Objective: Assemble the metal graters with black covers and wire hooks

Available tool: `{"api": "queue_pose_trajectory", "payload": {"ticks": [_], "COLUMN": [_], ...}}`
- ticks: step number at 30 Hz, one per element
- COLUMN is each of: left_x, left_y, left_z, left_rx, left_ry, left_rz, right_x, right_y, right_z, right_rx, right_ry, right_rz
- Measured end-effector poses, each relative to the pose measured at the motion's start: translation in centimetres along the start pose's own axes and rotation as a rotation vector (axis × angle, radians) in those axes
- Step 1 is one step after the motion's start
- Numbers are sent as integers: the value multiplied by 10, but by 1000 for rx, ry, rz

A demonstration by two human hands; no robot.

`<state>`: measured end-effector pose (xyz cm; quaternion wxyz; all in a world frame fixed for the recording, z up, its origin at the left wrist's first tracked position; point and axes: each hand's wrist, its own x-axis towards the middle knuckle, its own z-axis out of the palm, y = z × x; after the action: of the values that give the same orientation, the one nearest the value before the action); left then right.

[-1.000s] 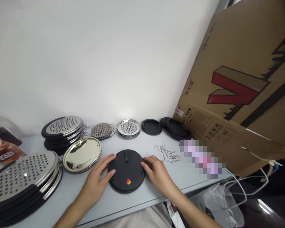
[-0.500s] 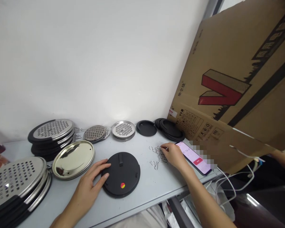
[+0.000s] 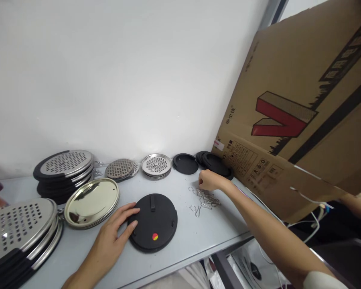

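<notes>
Black disc (image 3: 153, 222), one; sticker (image 3: 155, 237), one; left fingers (image 3: 129, 213) touching.

- I read a big red block letter V (image 3: 279, 120) on the cardboard carton (image 3: 289, 154), between two and three o'clock from the centre of my view.
- At two o'clock, farther out, a dark strip (image 3: 338, 64) on the carton shows the characters 商用电; more follow, too blurred for me.
- At three o'clock, close in, I get "V6" with a filled square and, under it, what looks like "V3".
- Just past three, I see small black packaging symbols (image 3: 258, 169); the printed grid (image 3: 243, 154) beside them is too fine.
- Between six and seven, the black disc (image 3: 152, 220) bears a round red-and-yellow sticker (image 3: 155, 237), its print illegible.
</notes>
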<state>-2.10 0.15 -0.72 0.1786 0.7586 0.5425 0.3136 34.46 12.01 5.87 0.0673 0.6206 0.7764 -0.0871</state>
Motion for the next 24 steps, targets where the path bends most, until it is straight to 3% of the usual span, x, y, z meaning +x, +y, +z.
{"api": "queue_pose_trajectory", "payload": {"ticks": [7, 12, 19, 24], "left_x": [-1, 1, 1, -2], "left_y": [-6, -14, -17, -8], "left_z": [2, 6, 8, 5], "left_rx": [24, 28, 21, 1], "left_ry": [21, 33, 45, 33], "left_rz": [27, 52, 53, 20], "right_x": [-2, 3, 2, -4], "right_y": [-18, -16, -2, 1], "right_z": [0, 2, 13, 7], "right_rx": [-53, 16, 246, 537], "right_ry": [-25, 6, 125, 222], "right_rz": [47, 52, -7, -66]}}
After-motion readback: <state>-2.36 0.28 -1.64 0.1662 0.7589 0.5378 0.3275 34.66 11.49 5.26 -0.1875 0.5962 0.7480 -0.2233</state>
